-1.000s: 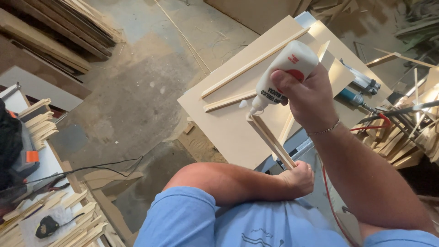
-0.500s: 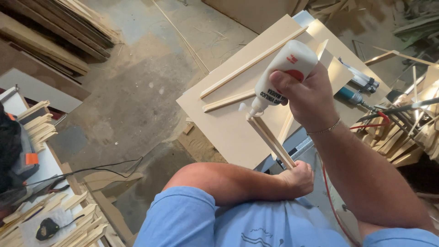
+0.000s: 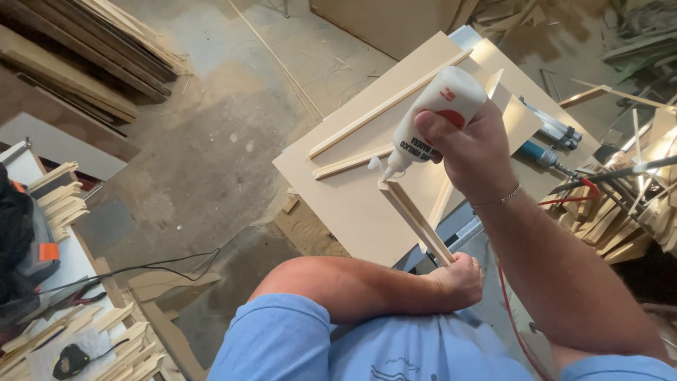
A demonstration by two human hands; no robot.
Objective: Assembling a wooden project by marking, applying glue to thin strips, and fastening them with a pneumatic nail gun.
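**Glue bottle tipped onto the end of a wooden strip**

The right hand [image 3: 474, 152] is gripping a white glue bottle [image 3: 437, 116] with a red mark on it, fingers wrapped fully around the body, and is holding it tilted with the nozzle pointing down and to the left. The nozzle tip is sitting at the upper end of a thin wooden strip [image 3: 416, 222], touching it or very nearly so (the exact contact is too small to tell). The left hand [image 3: 460, 281] is closed in a fist around the lower end of that strip, holding it slanted up over a pale flat board [image 3: 352, 204].

Two more slim wooden battens [image 3: 384, 106] are lying on the board, one long and one shorter, roughly parallel. Past the board's far edge, a blue-handled tool [image 3: 537, 154] is resting beside a red cable [image 3: 578, 194]. On the right, loose wood offcuts [image 3: 635, 226] are piling up. On the left, a stack of short sticks [image 3: 60, 194] is sitting on a white surface, and a black cord [image 3: 141, 264] is trailing across the dusty concrete floor [image 3: 211, 141].
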